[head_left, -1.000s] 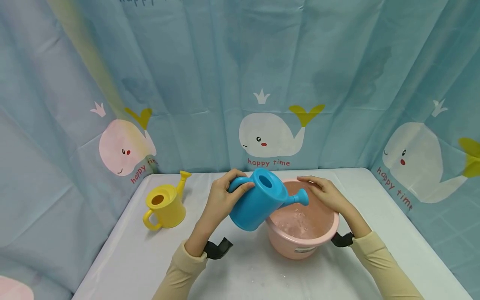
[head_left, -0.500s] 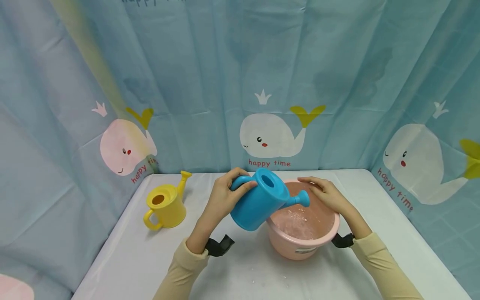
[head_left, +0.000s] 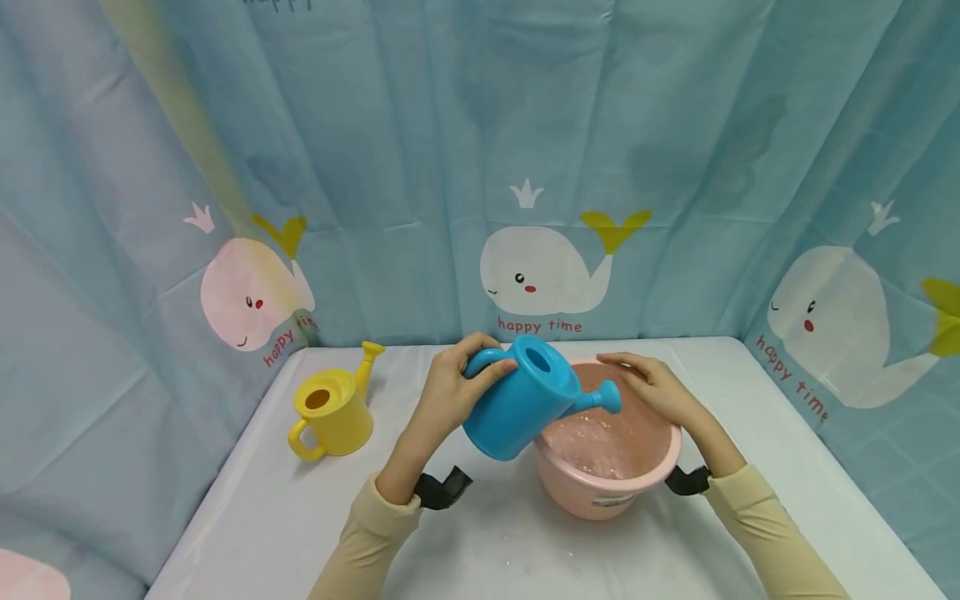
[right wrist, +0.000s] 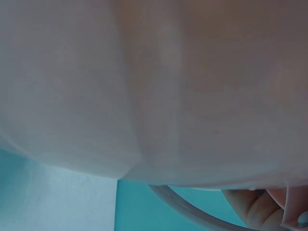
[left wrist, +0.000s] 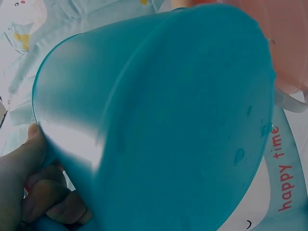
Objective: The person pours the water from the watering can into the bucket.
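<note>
My left hand (head_left: pixel 448 390) grips the handle of a blue watering can (head_left: pixel 513 412), its thumb lying on the can's upper side. The can is tilted right, its spout over a pink bucket (head_left: pixel 581 500). Rippling water (head_left: pixel 596 450) lies inside the bucket. On the bucket's far right rim my right hand (head_left: pixel 660 390) holds on, with fingers outside it. The left wrist view is filled by the can's base (left wrist: pixel 192 125), dotted with drops. In the right wrist view the bucket wall (right wrist: pixel 159 96) hides most of the hand; some fingers (right wrist: pixel 262 211) show below.
A yellow watering can (head_left: pixel 343 421) stands upright at the left of the white table (head_left: pixel 300 533). Small water drops (head_left: pixel 570 554) lie near the front. A blue curtain (head_left: pixel 405 167) with printed whales closes off the back and both sides.
The blue watering can stays tilted over the bucket, shifted very slightly right. The water's surface ripples differently. My right hand keeps its place on the rim.
</note>
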The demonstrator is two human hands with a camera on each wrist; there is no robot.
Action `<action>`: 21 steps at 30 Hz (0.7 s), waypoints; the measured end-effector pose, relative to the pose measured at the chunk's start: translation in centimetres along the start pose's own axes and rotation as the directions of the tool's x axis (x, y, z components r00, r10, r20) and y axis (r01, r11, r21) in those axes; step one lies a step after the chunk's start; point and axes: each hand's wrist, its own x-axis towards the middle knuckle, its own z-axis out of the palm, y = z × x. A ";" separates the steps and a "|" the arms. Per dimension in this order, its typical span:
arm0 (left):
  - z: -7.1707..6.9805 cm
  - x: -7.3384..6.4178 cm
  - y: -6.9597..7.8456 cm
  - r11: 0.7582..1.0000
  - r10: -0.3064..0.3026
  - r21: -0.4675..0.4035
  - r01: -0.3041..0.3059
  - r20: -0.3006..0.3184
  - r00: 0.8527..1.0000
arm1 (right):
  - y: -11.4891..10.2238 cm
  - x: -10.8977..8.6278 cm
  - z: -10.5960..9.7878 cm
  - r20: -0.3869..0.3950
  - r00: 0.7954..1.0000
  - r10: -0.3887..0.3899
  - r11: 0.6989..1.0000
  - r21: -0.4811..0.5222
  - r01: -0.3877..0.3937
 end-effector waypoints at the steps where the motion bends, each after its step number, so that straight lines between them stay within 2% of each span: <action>1: 0.0 0.0 0.0 1.000 0.002 0.002 -0.002 -0.001 1.000 | 0.0 0.0 0.0 0.000 1.000 -0.001 1.000 0.002 0.001; 21: 0.0 0.2 0.2 0.999 0.011 0.032 -0.012 0.020 1.000 | 0.0 0.0 -0.1 0.014 1.000 0.017 1.000 0.014 -0.018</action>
